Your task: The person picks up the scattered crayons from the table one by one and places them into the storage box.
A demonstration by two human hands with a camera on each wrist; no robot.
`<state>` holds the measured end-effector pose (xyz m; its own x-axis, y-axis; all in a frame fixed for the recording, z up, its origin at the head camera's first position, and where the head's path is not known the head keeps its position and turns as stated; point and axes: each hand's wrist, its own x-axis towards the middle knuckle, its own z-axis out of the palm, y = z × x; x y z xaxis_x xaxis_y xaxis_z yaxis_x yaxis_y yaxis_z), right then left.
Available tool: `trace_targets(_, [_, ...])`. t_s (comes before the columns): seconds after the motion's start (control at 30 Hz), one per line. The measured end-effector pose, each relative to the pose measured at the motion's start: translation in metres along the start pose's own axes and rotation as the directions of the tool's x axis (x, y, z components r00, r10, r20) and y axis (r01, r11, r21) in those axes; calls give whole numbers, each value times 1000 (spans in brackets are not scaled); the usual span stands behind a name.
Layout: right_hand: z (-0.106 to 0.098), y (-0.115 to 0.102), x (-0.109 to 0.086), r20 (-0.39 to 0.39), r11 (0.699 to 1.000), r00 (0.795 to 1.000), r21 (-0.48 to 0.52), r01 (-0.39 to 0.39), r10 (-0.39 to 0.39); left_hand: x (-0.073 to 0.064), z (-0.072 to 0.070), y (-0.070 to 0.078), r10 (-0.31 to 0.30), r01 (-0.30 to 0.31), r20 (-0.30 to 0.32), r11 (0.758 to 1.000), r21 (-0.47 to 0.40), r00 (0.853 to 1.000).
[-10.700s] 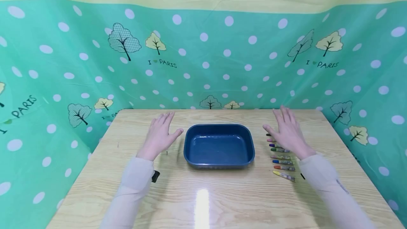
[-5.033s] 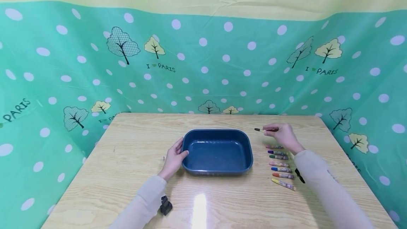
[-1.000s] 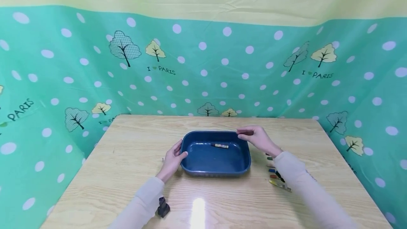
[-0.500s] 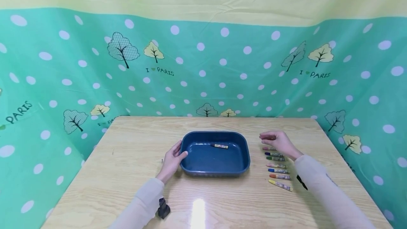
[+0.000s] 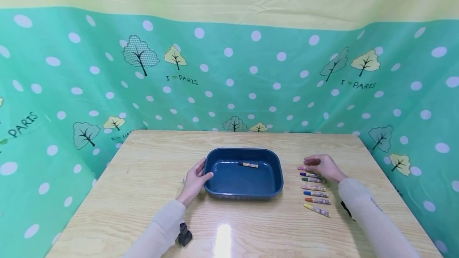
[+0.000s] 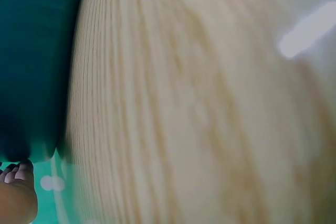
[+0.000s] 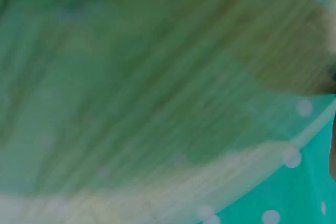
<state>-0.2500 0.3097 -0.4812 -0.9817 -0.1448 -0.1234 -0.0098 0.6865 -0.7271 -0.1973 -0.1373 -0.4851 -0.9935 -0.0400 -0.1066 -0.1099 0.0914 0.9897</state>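
The right hand (image 5: 325, 167) has shifted right and slightly nearer since half a second ago. At left, the left hand (image 5: 193, 181) clamps the left rim of the blue tray (image 5: 244, 180), a dark-tipped crayon (image 5: 249, 165) lying inside. Right, the right hand's bent fingers meet the farthest pink crayon (image 5: 301, 168); whether pinching, I cannot tell. Six crayons (image 5: 316, 194) line the surface (image 5: 279, 230) nearer.

Seeing a dark-blue tray (image 5: 244, 195), crayons (image 5: 318, 201) tipped yellow, orange and green, a pale-grained worktop (image 5: 265, 234), a turquoise curtain (image 5: 215, 75) dotted white!
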Motion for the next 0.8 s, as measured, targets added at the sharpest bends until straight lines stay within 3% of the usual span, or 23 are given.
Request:
trace_targets(0.5, [-6,12,0,-23,999,1000,-44,12,-13,-1,4,-1,24,-23,40,999,-23,999])
trace_targets(0.8, [1,6,2,-45,999,999,-49,-10,8,-3,2,-3,36,-36,-5,999,10,999])
